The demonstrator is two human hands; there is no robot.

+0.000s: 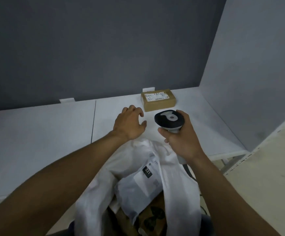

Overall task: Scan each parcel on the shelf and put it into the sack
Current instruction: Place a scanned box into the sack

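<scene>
A small brown cardboard parcel with a white label lies on the white shelf, near the back wall. My left hand hovers just in front and left of it, fingers spread, holding nothing. My right hand grips a black and grey barcode scanner, whose head points toward the parcel. Below my arms the white sack hangs open at the shelf's front edge. Inside it lies a grey plastic mailer with a label reading 231, over a brown box.
A dark grey back wall and a lighter side panel close the shelf at the rear and right. A seam divides the shelf boards. A perforated metal upright stands at the right. The scanner's cable trails down.
</scene>
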